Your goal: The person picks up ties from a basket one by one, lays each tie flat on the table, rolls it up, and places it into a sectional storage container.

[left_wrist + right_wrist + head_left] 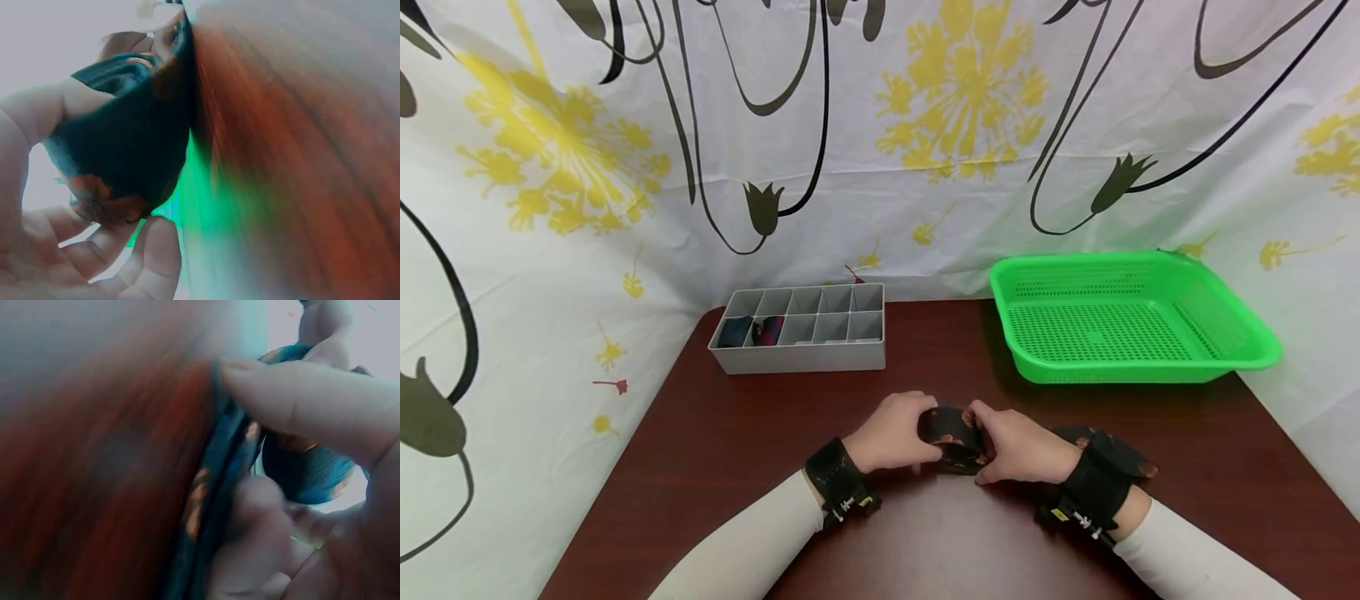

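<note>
A dark necktie with orange flowers, partly wound into a roll, stands on edge at the middle of the table. My left hand grips the roll from the left, with its thumb at the coiled top in the left wrist view, where the roll shows its layers. From the other side my right hand pinches the tie close to the roll. In the right wrist view the folded tie length runs between thumb and fingers. Its loose tail lies behind my right wrist, partly hidden by it.
A grey divided box stands at the back left, with dark rolled pieces in its left front compartments. At the back right sits a green plastic basket. A patterned curtain hangs behind the brown table.
</note>
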{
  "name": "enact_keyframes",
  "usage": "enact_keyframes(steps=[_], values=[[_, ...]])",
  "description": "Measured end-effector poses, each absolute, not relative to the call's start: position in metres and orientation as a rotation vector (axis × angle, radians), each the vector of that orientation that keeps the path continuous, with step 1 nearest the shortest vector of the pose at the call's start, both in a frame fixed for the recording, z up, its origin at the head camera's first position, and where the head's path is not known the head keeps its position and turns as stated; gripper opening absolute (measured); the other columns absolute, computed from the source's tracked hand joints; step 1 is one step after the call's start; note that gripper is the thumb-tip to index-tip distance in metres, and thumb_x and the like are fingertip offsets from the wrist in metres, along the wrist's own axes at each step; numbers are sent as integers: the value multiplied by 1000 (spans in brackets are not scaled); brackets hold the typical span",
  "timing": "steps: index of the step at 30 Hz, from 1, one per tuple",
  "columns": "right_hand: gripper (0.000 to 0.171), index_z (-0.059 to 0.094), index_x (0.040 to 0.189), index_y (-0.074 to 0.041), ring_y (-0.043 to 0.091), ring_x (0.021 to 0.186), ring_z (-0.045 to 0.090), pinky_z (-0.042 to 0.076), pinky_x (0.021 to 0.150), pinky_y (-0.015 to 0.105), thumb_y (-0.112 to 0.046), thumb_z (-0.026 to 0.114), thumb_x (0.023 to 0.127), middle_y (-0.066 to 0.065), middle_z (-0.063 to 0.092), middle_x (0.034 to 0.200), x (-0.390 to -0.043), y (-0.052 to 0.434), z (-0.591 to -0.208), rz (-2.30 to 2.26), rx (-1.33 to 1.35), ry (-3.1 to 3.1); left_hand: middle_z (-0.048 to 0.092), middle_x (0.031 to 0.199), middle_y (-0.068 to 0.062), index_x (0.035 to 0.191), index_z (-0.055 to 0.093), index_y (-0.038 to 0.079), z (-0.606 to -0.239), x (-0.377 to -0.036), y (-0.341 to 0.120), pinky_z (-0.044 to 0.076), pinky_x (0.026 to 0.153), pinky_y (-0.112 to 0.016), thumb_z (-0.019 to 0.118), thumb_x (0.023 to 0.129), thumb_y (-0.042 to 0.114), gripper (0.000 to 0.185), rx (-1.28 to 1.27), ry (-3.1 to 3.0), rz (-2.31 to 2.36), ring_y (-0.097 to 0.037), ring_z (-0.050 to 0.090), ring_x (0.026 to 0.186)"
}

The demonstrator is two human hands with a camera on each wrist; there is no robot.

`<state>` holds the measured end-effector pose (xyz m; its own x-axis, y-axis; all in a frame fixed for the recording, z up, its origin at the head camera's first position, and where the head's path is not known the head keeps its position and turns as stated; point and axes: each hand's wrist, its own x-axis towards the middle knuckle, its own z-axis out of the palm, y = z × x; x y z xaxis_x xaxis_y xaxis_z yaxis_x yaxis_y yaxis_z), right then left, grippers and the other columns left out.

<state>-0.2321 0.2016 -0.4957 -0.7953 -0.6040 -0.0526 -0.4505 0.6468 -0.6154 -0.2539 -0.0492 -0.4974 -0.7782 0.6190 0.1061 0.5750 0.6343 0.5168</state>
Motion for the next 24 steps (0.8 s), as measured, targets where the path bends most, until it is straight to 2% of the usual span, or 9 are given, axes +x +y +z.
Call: enact_keyframes(steps=[4, 7, 9, 11, 13, 16, 18, 22, 24], values=[[66, 56, 127, -13, 3, 65, 52, 46, 61, 24, -13, 93, 73, -7, 61, 79, -235, 201, -495, -866, -901, 2628, 59, 88, 9, 95, 66, 22, -496, -252, -50, 48, 65, -17, 88, 77, 30, 29, 1022, 2761, 795, -5, 55, 78], [68, 55, 135, -16, 1, 65, 50, 45, 63, 23, -23, 93, 78, -7, 60, 79, -233, 196, -494, -896, -956, 2658, 57, 85, 9, 94, 67, 23, -495, -249, -49, 46, 61, -17, 87, 77, 33, 28, 1032, 2797, 719, -5, 54, 76], [67, 57, 135, -19, 1, 65, 48, 45, 63, 22, -29, 93, 79, -6, 59, 78, -230, 193, -493, -938, -1003, 2701, 57, 85, 8, 94, 67, 23, -494, -247, -48, 46, 60, -17, 86, 77, 35, 28, 1044, 2822, 670, -6, 53, 75], [54, 62, 125, -23, 0, 62, 45, 43, 61, 21, -31, 92, 80, -8, 55, 73, -228, 190, -493, -938, -1025, 2772, 57, 87, 8, 98, 67, 23, -493, -246, -47, 46, 62, -18, 86, 77, 36, 31, 1033, 2830, 653, -6, 54, 77], [41, 65, 110, -25, 0, 59, 43, 41, 59, 21, -26, 91, 79, -9, 52, 69, -227, 191, -494, -919, -990, 2823, 58, 93, 7, 105, 66, 22, -494, -245, -46, 49, 66, -18, 85, 77, 36, 37, 1005, 2819, 658, -6, 56, 81], [37, 62, 98, -26, 0, 58, 44, 40, 57, 21, -21, 90, 75, -12, 52, 69, -228, 194, -495, -826, -910, 2849, 60, 101, 7, 116, 65, 21, -494, -245, -46, 52, 75, -19, 86, 79, 36, 46, 953, 2786, 690, -6, 58, 88], [41, 61, 102, -25, 0, 60, 49, 43, 58, 22, -23, 91, 75, -14, 57, 73, -229, 195, -496, -797, -885, 2838, 61, 103, 6, 118, 65, 20, -494, -245, -46, 52, 77, -20, 85, 81, 36, 45, 944, 2776, 687, -6, 59, 89], [55, 59, 119, -25, 0, 65, 53, 46, 61, 23, -32, 93, 77, -14, 60, 78, -230, 193, -498, -899, -945, 2809, 60, 97, 6, 112, 66, 19, -493, -245, -46, 48, 72, -20, 79, 83, 36, 36, 1001, 2839, 595, -8, 56, 85], [54, 60, 120, -27, -1, 65, 52, 46, 63, 22, -33, 93, 78, -15, 58, 76, -229, 191, -499, -961, -965, 2811, 59, 95, 6, 109, 67, 20, -492, -244, -46, 46, 72, -20, 78, 82, 37, 34, 1042, 2902, 521, -9, 53, 84]])
